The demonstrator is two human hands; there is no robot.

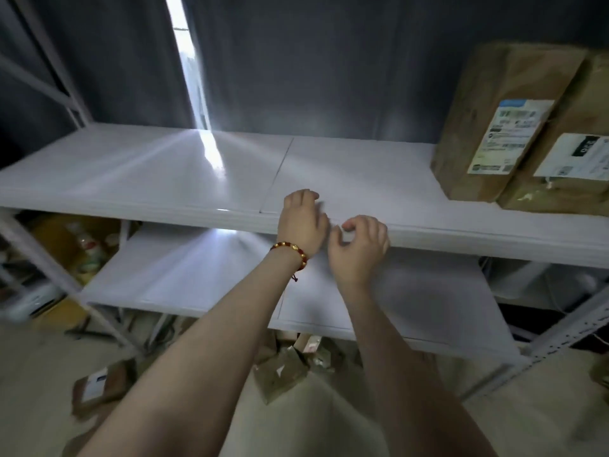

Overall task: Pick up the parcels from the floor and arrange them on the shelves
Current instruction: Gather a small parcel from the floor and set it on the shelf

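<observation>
My left hand [304,222] and right hand [361,247] hover side by side at the near edge of the upper shelf [164,173], fingers loosely curled, holding nothing. Two parcels [494,127] stand at the shelf's far right, touching. More parcels on the floor [283,371] lie below the lower shelf [184,275].

We see our left hand [304,219] and right hand [359,245] empty, fingers loosely curled, at the front edge of the upper shelf [164,173]. Two brown parcels [501,127] stand up-right of them; more parcels [283,367] lie on the floor below.
</observation>
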